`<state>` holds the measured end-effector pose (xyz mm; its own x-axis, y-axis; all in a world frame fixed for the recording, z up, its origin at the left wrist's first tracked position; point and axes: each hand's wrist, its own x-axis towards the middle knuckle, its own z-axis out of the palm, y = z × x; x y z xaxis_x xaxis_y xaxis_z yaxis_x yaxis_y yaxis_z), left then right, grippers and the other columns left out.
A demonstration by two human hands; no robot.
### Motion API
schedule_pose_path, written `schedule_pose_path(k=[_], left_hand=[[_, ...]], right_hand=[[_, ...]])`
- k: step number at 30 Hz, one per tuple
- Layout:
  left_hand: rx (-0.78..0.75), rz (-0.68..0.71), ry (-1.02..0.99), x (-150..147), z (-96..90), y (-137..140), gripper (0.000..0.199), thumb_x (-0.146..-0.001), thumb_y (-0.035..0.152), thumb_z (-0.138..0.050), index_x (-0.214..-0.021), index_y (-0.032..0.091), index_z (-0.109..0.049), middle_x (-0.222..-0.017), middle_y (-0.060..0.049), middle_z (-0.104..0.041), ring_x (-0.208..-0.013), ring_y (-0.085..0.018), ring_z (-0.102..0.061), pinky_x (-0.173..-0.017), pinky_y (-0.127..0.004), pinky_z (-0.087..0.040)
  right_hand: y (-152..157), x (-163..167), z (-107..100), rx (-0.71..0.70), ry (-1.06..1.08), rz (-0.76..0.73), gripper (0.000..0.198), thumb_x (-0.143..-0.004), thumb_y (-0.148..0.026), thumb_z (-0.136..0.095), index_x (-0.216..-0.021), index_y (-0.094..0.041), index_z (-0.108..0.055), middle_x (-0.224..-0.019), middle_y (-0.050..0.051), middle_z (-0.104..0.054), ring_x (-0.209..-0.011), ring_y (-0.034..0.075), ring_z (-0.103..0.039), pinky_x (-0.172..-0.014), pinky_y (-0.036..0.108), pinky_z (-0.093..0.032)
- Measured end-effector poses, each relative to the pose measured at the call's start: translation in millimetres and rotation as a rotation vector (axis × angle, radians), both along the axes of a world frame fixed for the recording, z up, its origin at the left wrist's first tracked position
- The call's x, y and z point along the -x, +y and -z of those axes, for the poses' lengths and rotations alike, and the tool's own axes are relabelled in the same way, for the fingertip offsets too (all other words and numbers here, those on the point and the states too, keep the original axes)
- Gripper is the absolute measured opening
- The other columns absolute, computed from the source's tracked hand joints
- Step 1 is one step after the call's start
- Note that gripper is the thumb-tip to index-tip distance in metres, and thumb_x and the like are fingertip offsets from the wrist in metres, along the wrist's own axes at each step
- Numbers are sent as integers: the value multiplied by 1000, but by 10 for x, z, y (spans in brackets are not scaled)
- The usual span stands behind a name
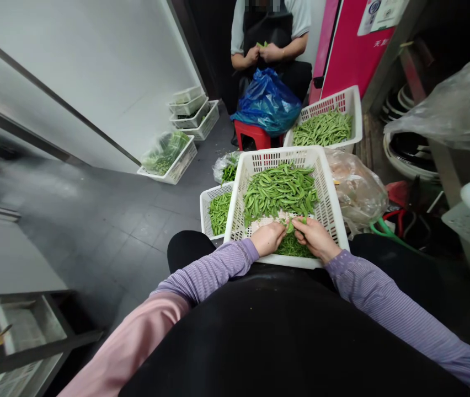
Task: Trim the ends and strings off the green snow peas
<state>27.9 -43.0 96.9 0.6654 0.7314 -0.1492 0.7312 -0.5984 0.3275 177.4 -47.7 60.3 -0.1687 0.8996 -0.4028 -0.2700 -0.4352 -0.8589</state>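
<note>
A white plastic basket (334, 212) sits at my lap with a heap of green pea pods (282, 190) in its far part. Over its near part, my left hand (268, 238) and my right hand (316, 237) meet with fingertips pinched. Between them is a green pea pod (290, 226), partly hidden by the fingers. Below my hands, thin green trimmings (294, 246) lie along the basket's near side.
A smaller basket (205, 212) of pods stands on the left. Ahead, a co-worker (270, 52) holds something green behind a blue bag (268, 99) on a red stool (249, 132). Another basket (357, 118) of pods is at the far right, near a clear bag (361, 187).
</note>
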Motion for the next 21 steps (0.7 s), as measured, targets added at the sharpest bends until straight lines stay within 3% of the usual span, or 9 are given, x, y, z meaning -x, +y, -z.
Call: schedule_pose_path(k=[5,9,11,16,19,21], left_hand=[[36,52,-73,6,-30,2,21,-82,16,-33,-86,11,-54,-88,-7,-57,-85,-13,-51,-81,-23,-41],[38,-299,3,124,-28,183,25,-83,19,-31,-85,11,-54,-86,-7,-58,-82,-14,-53,-79,-25,-42],[37,-366,21,193,-31,260,26,-83,17,-30,-88,11,-55,-89,-8,-58,-85,-15,-54,-81,-26,-42],[-22,-87,32,148,-58,177,40,-82,20,-35,-121,13,-39,-110,-10,-50,-94,-14,-53,-83,-25,-43],[4,43,226,46,-48,92,33,-86,26,-29,-106,12,-50,-100,-11,-52,-85,-16,-56,-75,-28,-45],[24,88,277,25,-28,82,29,-84,26,-32,-97,11,-54,-96,-12,-53,-81,-17,-56,-72,-29,-45]], right_hand=[[12,-57,-44,26,60,-284,46,-52,-47,-71,-68,-14,-44,-45,-6,-32,-38,3,-24,-35,16,-16],[3,-99,-133,66,87,-325,44,-50,-41,-73,-72,-12,-48,-61,-2,-45,-40,2,-28,-36,16,-17],[-1,-106,-163,95,73,-291,44,-50,-41,-71,-74,-12,-48,-65,-1,-47,-41,2,-29,-36,16,-16],[7,-81,-121,94,-48,-288,40,-51,-42,-62,-74,-13,-49,-62,-1,-46,-40,4,-28,-35,17,-14],[6,-75,-64,30,-198,-368,40,-56,-49,-55,-74,-13,-50,-59,-2,-45,-39,5,-27,-35,18,-15],[4,-91,-57,-86,-387,-465,40,-58,-51,-54,-73,-13,-52,-59,-1,-46,-43,6,-31,-39,19,-21]])
